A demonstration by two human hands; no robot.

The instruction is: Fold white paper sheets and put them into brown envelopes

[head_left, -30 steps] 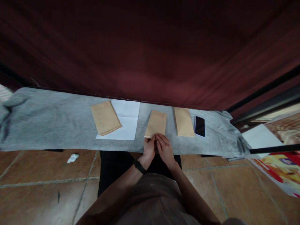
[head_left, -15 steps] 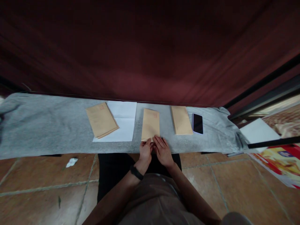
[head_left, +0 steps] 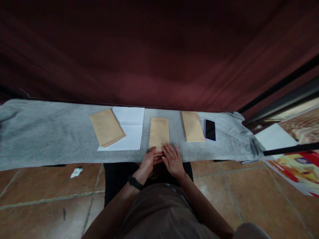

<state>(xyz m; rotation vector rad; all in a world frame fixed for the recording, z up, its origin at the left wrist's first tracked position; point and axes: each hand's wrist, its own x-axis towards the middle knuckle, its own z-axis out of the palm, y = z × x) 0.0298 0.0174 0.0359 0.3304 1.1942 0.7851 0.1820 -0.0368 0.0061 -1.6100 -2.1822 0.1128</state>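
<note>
A brown paper envelope (head_left: 159,132) with faint red print at its upper right lies in front of me, its near end at the table's front edge. My left hand (head_left: 149,160) pinches the near left corner, thumb on top and fingers beneath. On the near right corner, my right hand (head_left: 172,160) rests with its fingers stretched out flat over the edge. To the left, a few similar envelopes (head_left: 107,127) lie askew on a creased white sheet of paper (head_left: 133,132). A neat stack of brown envelopes (head_left: 193,126) is to the right.
A phone (head_left: 210,130) with a dark screen lies right of the stack. Grey cloth (head_left: 50,132) covers the narrow table, and a dark red curtain (head_left: 159,66) hangs behind it. A colourful printed box (head_left: 299,169) is at the far right. Crumpled white paper (head_left: 76,172) lies on the tiled floor.
My left hand has shifted a little left along the envelope's near edge, its fingers now reaching underneath. The right hand stays nearly in place. The envelope sits straighter.
</note>
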